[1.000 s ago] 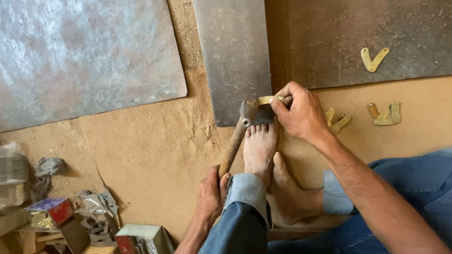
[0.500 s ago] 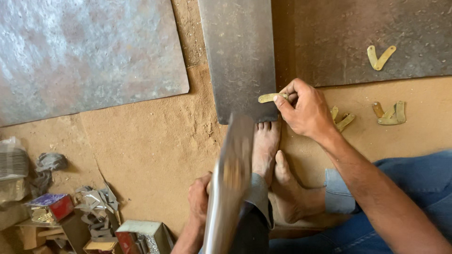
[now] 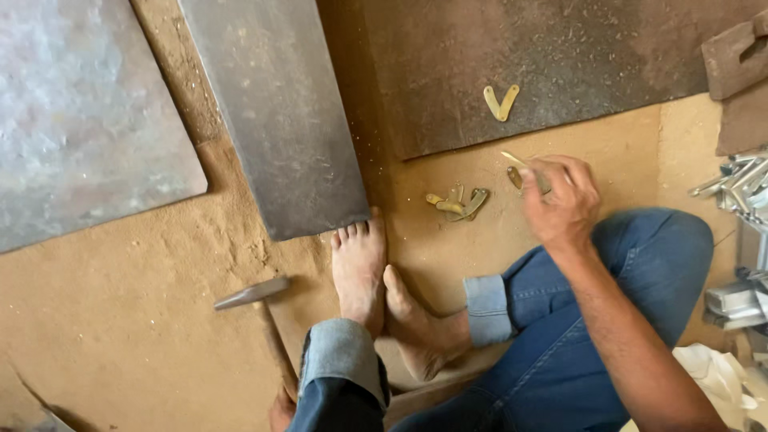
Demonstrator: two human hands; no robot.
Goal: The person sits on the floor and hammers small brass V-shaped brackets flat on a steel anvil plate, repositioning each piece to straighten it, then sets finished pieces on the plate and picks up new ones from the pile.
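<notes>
The right hand (image 3: 560, 200) pinches a thin brass strip (image 3: 516, 160), its long axis slanting up-left, above brass pieces (image 3: 458, 204) lying just left; the left hand (image 3: 282, 408), mostly hidden, grips a hammer (image 3: 254, 294).

Right hand (image 3: 560, 200) pinched shut, forearm extended, left hand (image 3: 282, 408) barely visible, low

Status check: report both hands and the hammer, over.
Right hand pinching brass piece. Left hand low on hammer handle, head on floor. Nothing between.
</notes>
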